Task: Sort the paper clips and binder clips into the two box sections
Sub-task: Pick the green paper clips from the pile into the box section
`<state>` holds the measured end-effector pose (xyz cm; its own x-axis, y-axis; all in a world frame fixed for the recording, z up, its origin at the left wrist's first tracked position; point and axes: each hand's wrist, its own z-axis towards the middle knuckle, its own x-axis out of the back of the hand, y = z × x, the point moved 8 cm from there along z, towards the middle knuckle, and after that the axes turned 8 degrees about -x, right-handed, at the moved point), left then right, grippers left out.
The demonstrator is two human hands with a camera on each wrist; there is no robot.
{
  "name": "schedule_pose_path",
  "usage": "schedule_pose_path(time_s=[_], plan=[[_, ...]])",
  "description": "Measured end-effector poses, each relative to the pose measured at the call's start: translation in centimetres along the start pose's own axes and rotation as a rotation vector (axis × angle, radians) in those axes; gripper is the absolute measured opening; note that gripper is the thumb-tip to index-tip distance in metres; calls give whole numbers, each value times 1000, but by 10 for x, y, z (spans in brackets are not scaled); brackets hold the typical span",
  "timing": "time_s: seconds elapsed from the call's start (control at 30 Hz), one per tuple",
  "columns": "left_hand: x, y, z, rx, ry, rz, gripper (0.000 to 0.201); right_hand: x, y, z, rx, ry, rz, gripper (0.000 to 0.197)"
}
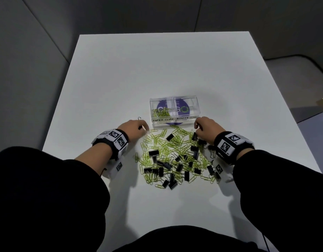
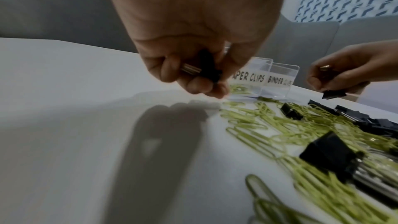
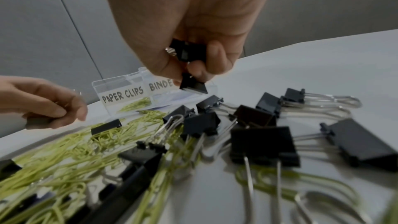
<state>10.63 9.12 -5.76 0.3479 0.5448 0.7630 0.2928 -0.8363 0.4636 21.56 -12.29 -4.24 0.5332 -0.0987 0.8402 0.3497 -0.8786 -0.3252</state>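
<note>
A clear two-section box (image 1: pixel 191 106) stands mid-table, labelled PAPER CLIPS on the left and BINDER CLIPS on the right. Several green paper clips (image 1: pixel 161 112) lie in its left section; the right section looks empty. In front of it sits a mixed pile of green paper clips (image 1: pixel 157 142) and black binder clips (image 1: pixel 154 153). My left hand (image 2: pixel 206 86), at the pile's left edge, curls round a black binder clip (image 2: pixel 207 67). My right hand (image 3: pixel 193 72), at the pile's right edge near the box, keeps one binder clip (image 3: pixel 187 52) in its palm and pinches another (image 3: pixel 193 86) at the fingertips.
The white table (image 1: pixel 157 70) stretches bare behind the box, with its edges close on the left and right. Grey seating surrounds it. Loose binder clips (image 3: pixel 258 142) lie right under my right wrist.
</note>
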Motion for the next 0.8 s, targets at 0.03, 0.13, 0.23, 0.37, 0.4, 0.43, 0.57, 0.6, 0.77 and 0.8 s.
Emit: schedule_pose_path(time_s=[0.03, 0.13, 0.23, 0.37, 0.4, 0.43, 0.57, 0.6, 0.77, 0.8], plan=[[4, -3, 0, 24, 51, -4, 29, 1, 1, 2, -4, 20, 2, 20], [10, -7, 1, 57, 119, 69, 46, 3, 7, 9, -59, 71, -32, 26], [0, 0, 5, 7, 55, 204, 49, -3, 9, 10, -81, 67, -129, 29], [-18, 18, 4, -28, 10, 125, 48, -17, 2, 8, -5, -4, -224, 28], [-22, 24, 3, -46, 3, 108, 46, -19, -1, 7, 11, -26, -234, 28], [-27, 30, 1, -70, -8, 90, 43, -22, -4, 5, 31, -55, -247, 28], [-33, 46, -4, -150, -49, -11, 37, -19, -10, -1, 94, -90, -233, 26], [-28, 44, -2, -150, -20, -43, 35, -13, -7, 1, 78, -54, -183, 25], [-1, 9, 2, -18, 189, -259, 38, 3, 11, 14, 18, 76, -54, 24], [0, 6, 1, -9, 206, -300, 41, 1, 13, 16, 20, 70, -61, 24]])
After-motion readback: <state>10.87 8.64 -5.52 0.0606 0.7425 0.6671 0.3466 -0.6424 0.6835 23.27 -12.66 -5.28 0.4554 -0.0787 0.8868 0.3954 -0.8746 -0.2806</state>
